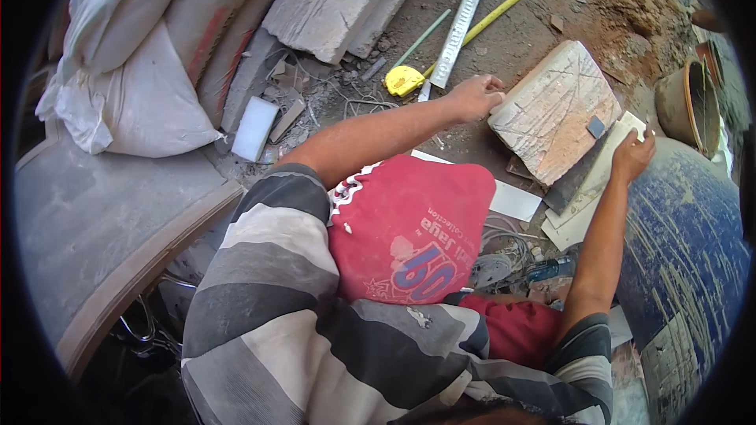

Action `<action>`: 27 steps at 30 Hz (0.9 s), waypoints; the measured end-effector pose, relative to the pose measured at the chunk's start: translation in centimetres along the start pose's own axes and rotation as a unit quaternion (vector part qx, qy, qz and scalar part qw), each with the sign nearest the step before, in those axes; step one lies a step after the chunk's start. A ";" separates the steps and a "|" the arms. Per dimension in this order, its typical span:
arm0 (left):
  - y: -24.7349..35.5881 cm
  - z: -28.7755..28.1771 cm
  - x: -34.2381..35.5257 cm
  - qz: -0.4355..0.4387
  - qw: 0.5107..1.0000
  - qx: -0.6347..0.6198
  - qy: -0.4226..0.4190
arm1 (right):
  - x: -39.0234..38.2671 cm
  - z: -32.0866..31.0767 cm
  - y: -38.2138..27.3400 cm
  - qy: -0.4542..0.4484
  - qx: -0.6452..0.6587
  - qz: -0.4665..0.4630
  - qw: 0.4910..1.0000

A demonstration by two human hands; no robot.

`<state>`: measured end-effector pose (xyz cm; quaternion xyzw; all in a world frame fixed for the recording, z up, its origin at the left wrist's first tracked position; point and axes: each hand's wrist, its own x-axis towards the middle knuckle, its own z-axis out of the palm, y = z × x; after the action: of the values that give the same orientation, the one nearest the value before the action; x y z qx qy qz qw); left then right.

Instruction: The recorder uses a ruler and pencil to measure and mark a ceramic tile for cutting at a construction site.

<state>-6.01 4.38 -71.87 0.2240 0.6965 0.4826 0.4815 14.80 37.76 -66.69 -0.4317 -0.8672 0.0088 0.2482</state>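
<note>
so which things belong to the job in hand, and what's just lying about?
Likely the job:
- pale strip, right hand on it
- scored slab, beside left hand
- yellow tape measure, extended nearby

Apparently just lying about:
- white sack
- bucket
- blue drum

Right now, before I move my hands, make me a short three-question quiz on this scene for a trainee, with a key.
1. Which hand touches the pale cream flat board, left or right?
2. True or false: the small dark-grey square piece lies on the rough, scored, pinkish-grey slab.
3. Which of these is nearest the rounded yellow tape measure case?
A: plump white sack
B: long silver metal straightedge
C: round brownish-grey bucket

Key: 1. The right hand. 2. True. 3. B.
</note>
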 end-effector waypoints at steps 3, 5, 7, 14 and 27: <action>-0.5 0.3 3.0 0.070 0.993 0.087 0.043 | -6.0 4.4 -1.6 -0.123 0.202 0.292 0.927; -0.1 1.8 4.8 0.076 0.990 0.109 0.046 | -8.9 3.9 -6.8 -0.222 0.288 0.364 0.857; 1.1 3.7 6.4 0.087 0.986 0.131 0.050 | -9.6 4.2 -5.2 -0.235 0.313 0.365 0.844; 1.6 5.8 7.1 0.029 0.998 0.054 0.016 | -9.5 6.0 -4.9 -0.234 0.395 0.466 0.756; 5.4 -8.4 -0.3 0.038 0.988 -0.135 0.061 | -9.4 3.5 -23.1 -0.244 0.366 0.359 0.823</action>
<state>-14.19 2.63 -66.35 0.1531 0.6441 0.6029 0.4453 0.79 16.86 -68.47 -0.5732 -0.6164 0.5193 0.1476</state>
